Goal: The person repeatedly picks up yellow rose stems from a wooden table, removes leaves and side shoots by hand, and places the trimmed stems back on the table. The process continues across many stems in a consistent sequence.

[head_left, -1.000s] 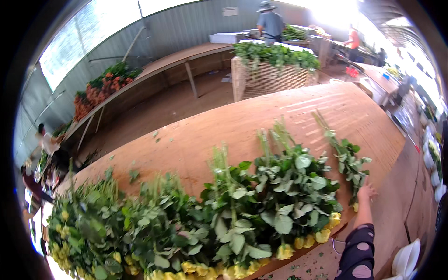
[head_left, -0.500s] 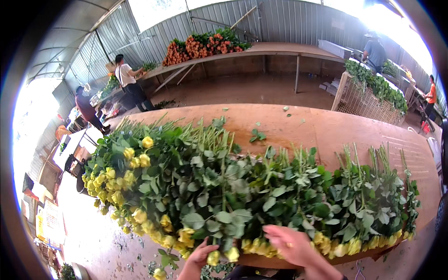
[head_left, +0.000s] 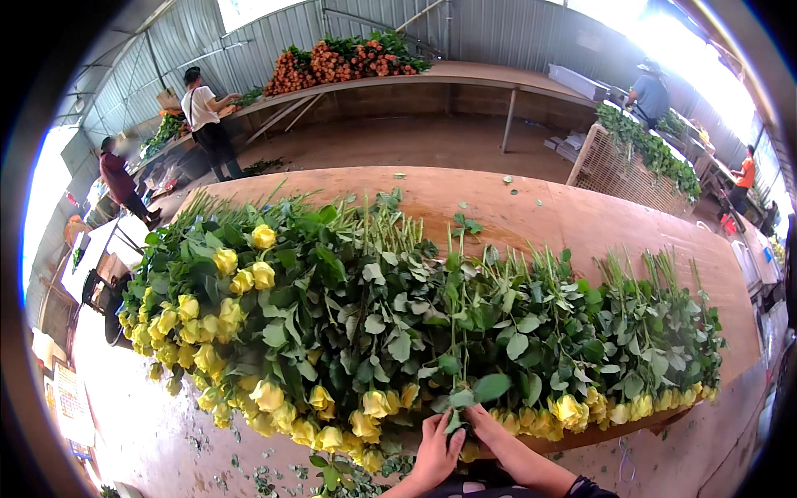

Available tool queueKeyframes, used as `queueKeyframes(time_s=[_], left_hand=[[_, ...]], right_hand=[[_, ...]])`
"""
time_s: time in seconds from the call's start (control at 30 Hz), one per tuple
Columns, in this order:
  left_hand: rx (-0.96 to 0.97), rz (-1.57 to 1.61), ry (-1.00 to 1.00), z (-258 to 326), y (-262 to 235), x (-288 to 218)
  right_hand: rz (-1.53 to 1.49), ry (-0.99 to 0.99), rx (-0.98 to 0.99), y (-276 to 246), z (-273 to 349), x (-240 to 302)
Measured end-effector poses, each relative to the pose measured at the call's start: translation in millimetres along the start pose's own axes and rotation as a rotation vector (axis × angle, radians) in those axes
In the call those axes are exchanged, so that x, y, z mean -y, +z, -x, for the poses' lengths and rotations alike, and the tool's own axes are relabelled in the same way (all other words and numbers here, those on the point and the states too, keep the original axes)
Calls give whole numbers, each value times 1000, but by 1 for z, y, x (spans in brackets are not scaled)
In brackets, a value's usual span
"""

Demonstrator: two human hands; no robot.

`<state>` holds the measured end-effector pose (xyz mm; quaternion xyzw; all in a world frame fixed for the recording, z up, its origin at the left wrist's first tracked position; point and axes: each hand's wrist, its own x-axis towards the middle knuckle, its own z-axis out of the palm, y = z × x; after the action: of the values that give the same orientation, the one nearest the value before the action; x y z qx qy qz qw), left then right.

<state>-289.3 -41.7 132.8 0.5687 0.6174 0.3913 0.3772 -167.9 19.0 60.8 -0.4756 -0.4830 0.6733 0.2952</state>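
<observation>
Yellow roses (head_left: 570, 408) everywhere, folks: from the head view they run along the near side of a big wooden table (head_left: 581, 220), left to right, blooms at the near edge, most of the cut ends pointing to the far side. The left end is the messy one, with flowers piled thick and some blooms sitting up on the leaves.

Around the middle of the near edge, both bare hands are right next to each other on one rose stem (head_left: 456, 332) that lies over the pile. The left hand (head_left: 438, 448) is closed around its leafy flower end. The right hand (head_left: 491, 433) is just beside it with its fingers drawn in narrow at the leaves, but I honestly can't tell if it's gripping anything.

Past the pile, a few loose leaves (head_left: 466, 224) sit on the bare wood, and more leaf litter (head_left: 274, 481) is on the floor at the near left. Orange flowers (head_left: 332, 66) are heaped on the far table (head_left: 481, 73), with a person in a white top (head_left: 202, 109) standing left of them. Far right, greenery (head_left: 639, 145) tops a woven crate (head_left: 610, 166).
</observation>
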Motion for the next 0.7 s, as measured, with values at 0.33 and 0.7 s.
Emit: queueKeyframes(time_s=[0.33, 0.7], left_hand=[[122, -121, 464, -17, 42, -49], [-156, -1181, -234, -107, 59, 17]], right_hand=[[1203, -708, -283, -87, 62, 31], [1054, 460, -506, -382, 114, 84]])
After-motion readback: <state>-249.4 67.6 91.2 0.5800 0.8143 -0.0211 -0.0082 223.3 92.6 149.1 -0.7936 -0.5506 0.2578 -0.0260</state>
